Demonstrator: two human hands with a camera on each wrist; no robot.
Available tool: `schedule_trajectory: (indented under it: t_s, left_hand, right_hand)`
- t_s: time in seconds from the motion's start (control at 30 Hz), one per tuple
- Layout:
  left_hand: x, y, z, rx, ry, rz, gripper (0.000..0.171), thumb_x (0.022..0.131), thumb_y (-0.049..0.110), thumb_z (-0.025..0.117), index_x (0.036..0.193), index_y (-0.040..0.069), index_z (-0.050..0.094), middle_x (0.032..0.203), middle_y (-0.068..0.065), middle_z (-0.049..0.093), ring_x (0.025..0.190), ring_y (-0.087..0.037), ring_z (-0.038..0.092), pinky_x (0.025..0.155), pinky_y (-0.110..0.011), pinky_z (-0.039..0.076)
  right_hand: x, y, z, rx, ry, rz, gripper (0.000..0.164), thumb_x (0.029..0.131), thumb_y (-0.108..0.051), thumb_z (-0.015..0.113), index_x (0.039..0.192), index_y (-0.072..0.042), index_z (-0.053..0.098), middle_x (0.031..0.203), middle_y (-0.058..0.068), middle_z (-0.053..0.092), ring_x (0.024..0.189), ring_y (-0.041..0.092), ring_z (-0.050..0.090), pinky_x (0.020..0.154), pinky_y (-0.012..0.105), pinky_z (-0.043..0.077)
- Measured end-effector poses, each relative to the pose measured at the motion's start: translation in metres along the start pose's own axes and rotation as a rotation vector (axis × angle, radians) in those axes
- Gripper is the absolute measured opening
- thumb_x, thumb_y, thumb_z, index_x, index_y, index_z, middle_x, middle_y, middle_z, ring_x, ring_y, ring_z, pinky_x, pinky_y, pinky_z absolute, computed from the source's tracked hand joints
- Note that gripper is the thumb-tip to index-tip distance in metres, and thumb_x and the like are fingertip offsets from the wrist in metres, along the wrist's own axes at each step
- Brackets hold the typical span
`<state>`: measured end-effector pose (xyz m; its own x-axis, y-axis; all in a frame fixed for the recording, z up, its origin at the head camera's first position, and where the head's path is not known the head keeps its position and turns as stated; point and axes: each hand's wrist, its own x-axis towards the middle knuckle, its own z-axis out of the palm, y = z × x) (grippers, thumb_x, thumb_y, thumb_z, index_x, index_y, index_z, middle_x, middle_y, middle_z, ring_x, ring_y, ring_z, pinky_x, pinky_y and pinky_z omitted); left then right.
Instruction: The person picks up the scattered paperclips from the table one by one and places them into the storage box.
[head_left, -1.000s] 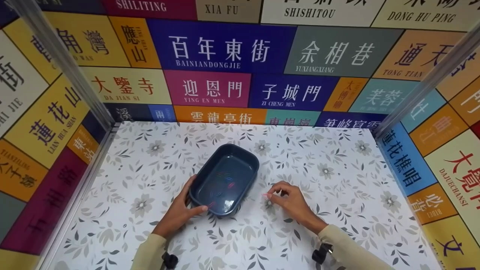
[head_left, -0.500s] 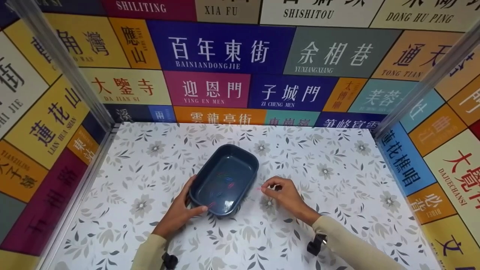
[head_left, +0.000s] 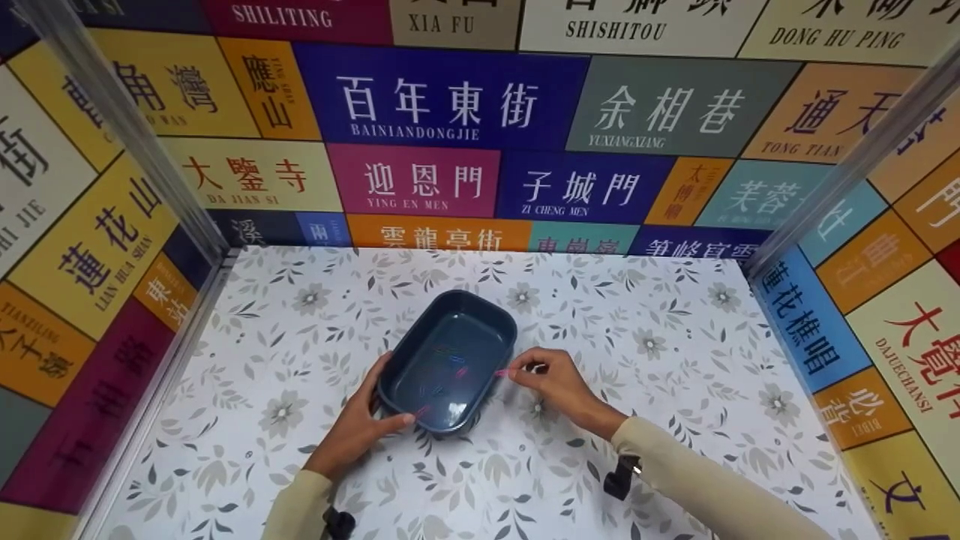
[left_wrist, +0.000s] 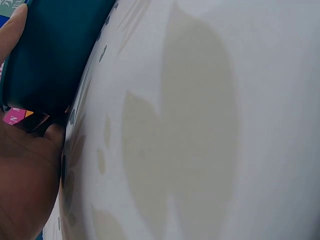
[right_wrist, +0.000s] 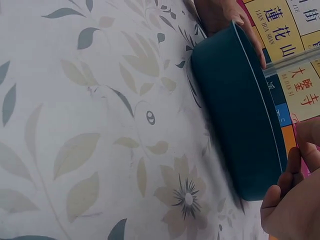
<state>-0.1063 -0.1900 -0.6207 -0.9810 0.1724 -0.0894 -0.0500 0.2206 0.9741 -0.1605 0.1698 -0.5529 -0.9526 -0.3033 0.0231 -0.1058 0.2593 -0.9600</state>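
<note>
A dark blue rectangular dish (head_left: 480,324) sits slantwise on the table in the head view. The left hand (head_left: 356,427) grips its near left corner, thumb over the rim and fingers along the outer side. Between thumb and fingertips, the right hand (head_left: 555,382) pinches a pink paper clip (head_left: 504,373), held right at the dish's right rim. Inside the dish lie several thin coloured clips, among them a pink clip (head_left: 461,372) and a blue clip (head_left: 457,360). The right wrist view shows the dish's outer wall (right_wrist: 235,115) and the pinched clip (right_wrist: 294,119) as a small wire loop.
White floral paper covers the table (head_left: 637,300). Panels with coloured street-name signs (head_left: 442,97) enclose the back and both sides, with metal posts (head_left: 187,202) at the corners. Each wrist wears a small black camera (head_left: 621,478).
The right hand has moved left and slightly away from the person, bringing the pink paper clip from beside the dish to its rim. The left hand and dish have stayed in place.
</note>
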Motion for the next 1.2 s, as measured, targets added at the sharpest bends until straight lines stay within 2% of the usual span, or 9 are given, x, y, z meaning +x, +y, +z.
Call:
schedule_trajectory:
  t_s: [0.17,0.4,0.57,0.77,0.97,1.07,1.2]
  left_hand:
    - [0.001,0.000,0.000,0.000,0.002,0.003,0.119,0.089,0.025,0.095,0.179,0.024,0.018,0.183,-0.004,0.020,0.169,-0.027,0.018,0.135,-0.046,0.017]
    - [0.001,0.001,0.001,-0.003,0.004,0.006,0.119,0.089,0.023,0.095,0.179,0.022,0.018,0.183,-0.005,0.020,0.169,-0.028,0.018,0.135,-0.047,0.018]
    - [0.000,0.000,0.001,-0.015,0.001,-0.004,0.119,0.089,0.027,0.096,0.179,0.025,0.018,0.183,-0.002,0.020,0.169,-0.026,0.018,0.135,-0.046,0.017]
    - [-0.001,-0.003,-0.001,-0.032,-0.022,0.018,0.117,0.092,0.024,0.093,0.179,0.025,0.015,0.184,-0.003,0.017,0.169,-0.025,0.017,0.134,-0.043,0.019]
    - [-0.001,-0.002,-0.001,-0.042,-0.027,0.014,0.114,0.094,0.022,0.091,0.179,0.026,0.015,0.184,-0.003,0.016,0.169,-0.026,0.016,0.134,-0.046,0.018]
    - [0.000,-0.002,-0.001,-0.040,-0.027,0.015,0.114,0.094,0.023,0.091,0.179,0.025,0.015,0.184,-0.003,0.015,0.169,-0.026,0.015,0.135,-0.047,0.018]
    - [0.000,-0.001,0.000,-0.026,-0.018,0.020,0.115,0.093,0.023,0.092,0.179,0.024,0.015,0.184,-0.003,0.017,0.169,-0.026,0.016,0.135,-0.046,0.018]
  right_hand:
    - [0.005,-0.005,0.004,-0.003,-0.013,0.017,0.008,0.097,-0.007,0.082,0.100,0.000,0.082,0.101,0.013,0.080,0.089,0.020,0.068,0.081,0.027,0.051]
    - [0.016,-0.010,0.009,-0.022,-0.023,0.029,0.007,0.096,-0.002,0.080,0.100,0.004,0.081,0.102,0.016,0.081,0.090,0.022,0.068,0.079,0.026,0.051]
    - [0.023,-0.009,0.013,-0.049,-0.036,0.025,0.006,0.095,-0.003,0.082,0.097,0.003,0.082,0.099,0.014,0.081,0.089,0.019,0.066,0.078,0.024,0.050]
    - [0.028,-0.012,0.018,-0.040,-0.070,0.003,0.008,0.094,0.000,0.081,0.097,0.007,0.081,0.097,0.017,0.080,0.085,0.015,0.065,0.076,0.021,0.050]
    - [0.031,-0.019,0.018,-0.050,-0.104,0.002,0.009,0.097,-0.002,0.079,0.099,0.006,0.080,0.100,0.017,0.079,0.086,0.014,0.069,0.074,0.022,0.053]
    - [0.033,-0.021,0.018,-0.052,-0.106,0.003,0.006,0.097,-0.001,0.077,0.097,0.004,0.081,0.099,0.017,0.080,0.090,0.018,0.074,0.075,0.022,0.055]
    - [0.036,-0.025,0.021,-0.023,-0.104,0.001,0.007,0.097,0.003,0.076,0.095,0.000,0.082,0.099,0.018,0.080,0.097,0.033,0.078,0.075,0.022,0.057]
